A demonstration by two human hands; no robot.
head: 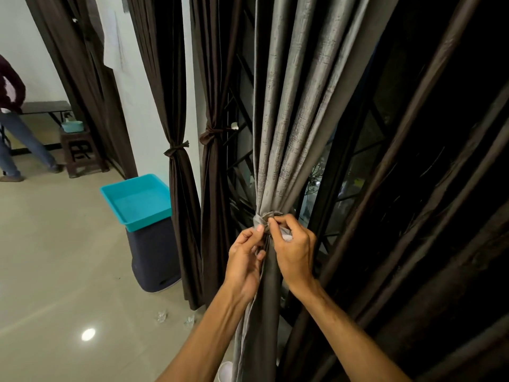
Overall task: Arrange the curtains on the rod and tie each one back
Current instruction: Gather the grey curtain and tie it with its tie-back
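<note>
**Desk:** What do you count on your feed?

**Me:** Two hands, one grey curtain (292, 111) and one tie-back (261, 218). The grey curtain is gathered into a tight bundle at mid-frame, and the tie-back is wrapped round its waist. The left hand (245, 260) has its fingers curled, with the thumb pinching the band at the bundle's left side. The right hand (293, 250) pinches the knot from the right with thumb and forefinger. A pale scrap of cloth shows under its other fingers.

**Desk:** And around it?

**Me:** I count three brown curtains to the left. The nearer brown curtain (213, 188) and the middle brown curtain (179, 188) are each tied at the waist. The far brown curtain (82, 78) hangs by the doorway. More dark folds (413, 188) hang just beside the right forearm. A window grille (239, 161) stands behind the grey bundle.

**Desk:** Floor?

**Me:** One teal tray (137, 199) sits on one dark bin (154, 257), which touches the middle brown curtain. Further back, one stool (80, 150) carries one teal bowl (72, 126). One person (11, 133) stands at the left edge, partly cut off.

**Desk:** Anything blocking you?

**Me:** The fingers cover the knot's lower half, so I cannot tell how it is fastened.
</note>
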